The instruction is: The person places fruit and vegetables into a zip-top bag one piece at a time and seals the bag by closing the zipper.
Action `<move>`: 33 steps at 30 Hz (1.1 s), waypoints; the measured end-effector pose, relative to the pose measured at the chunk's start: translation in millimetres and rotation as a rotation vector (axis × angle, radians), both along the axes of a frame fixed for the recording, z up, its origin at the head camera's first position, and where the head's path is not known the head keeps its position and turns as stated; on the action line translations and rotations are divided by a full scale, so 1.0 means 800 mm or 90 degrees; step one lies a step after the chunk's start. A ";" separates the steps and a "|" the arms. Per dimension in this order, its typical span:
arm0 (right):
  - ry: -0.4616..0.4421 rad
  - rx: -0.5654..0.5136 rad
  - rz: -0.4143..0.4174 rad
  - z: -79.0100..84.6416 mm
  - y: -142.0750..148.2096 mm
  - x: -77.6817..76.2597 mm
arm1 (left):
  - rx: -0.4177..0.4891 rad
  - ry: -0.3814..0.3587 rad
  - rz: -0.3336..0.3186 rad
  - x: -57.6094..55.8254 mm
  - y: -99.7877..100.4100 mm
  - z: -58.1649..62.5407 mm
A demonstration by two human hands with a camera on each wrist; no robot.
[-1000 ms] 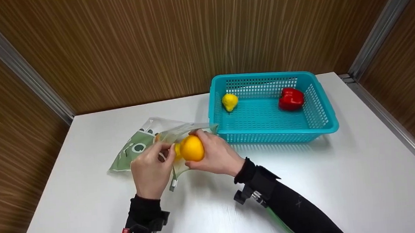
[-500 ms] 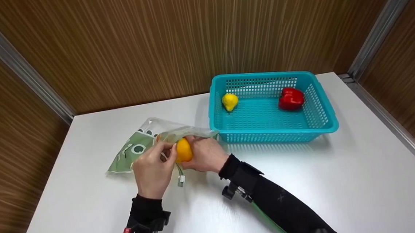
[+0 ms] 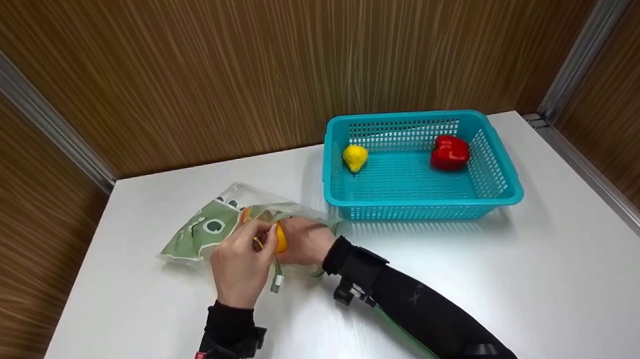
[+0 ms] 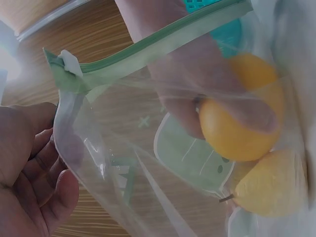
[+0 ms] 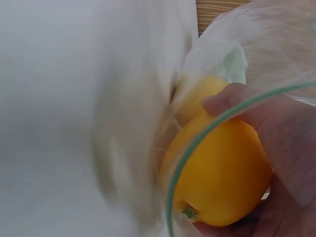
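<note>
The clear zip bag (image 3: 197, 241) with a green cartoon print lies on the white table, its mouth toward the right. My left hand (image 3: 244, 261) pinches the near edge of the bag's mouth between thumb and fingers. Reaching in through the mouth, my right hand (image 3: 304, 239) grips an orange (image 5: 222, 170), with its fingers round the fruit. In the left wrist view a yellow pear (image 4: 274, 185) with a brown stem lies inside the bag, against the orange. The green zip strip (image 4: 143, 52) with its white slider crosses over my right hand.
A turquoise plastic basket (image 3: 411, 200) stands at the back right of the table. It holds a small yellow pear (image 3: 355, 157) at its left and a red bell pepper (image 3: 449, 152) at its right. Wood-grain panels (image 3: 222, 73) border the table behind and at both sides.
My right hand has moved left and into the bag's mouth with the orange, which was outside a second ago. My left hand has kept its pinch on the bag, shifting only slightly.
</note>
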State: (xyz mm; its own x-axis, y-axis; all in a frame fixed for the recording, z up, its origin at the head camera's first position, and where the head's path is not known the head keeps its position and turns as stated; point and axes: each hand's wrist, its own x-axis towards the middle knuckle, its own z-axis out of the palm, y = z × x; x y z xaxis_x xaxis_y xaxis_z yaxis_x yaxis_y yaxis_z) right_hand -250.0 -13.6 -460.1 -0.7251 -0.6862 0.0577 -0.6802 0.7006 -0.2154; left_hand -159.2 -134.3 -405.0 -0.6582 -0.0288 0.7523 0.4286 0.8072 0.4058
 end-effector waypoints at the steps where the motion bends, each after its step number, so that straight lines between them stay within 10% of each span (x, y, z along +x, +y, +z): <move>1: 0.002 0.011 0.001 -0.001 -0.002 -0.002 | 0.001 0.001 -0.001 0.000 0.000 0.000; 19: -0.035 0.002 -0.065 -0.008 -0.008 -0.006 | -0.009 -0.005 -0.009 -0.003 -0.001 -0.003; 33: 0.072 -0.128 -0.067 -0.012 0.009 0.017 | -0.006 -0.002 0.001 -0.005 -0.001 -0.005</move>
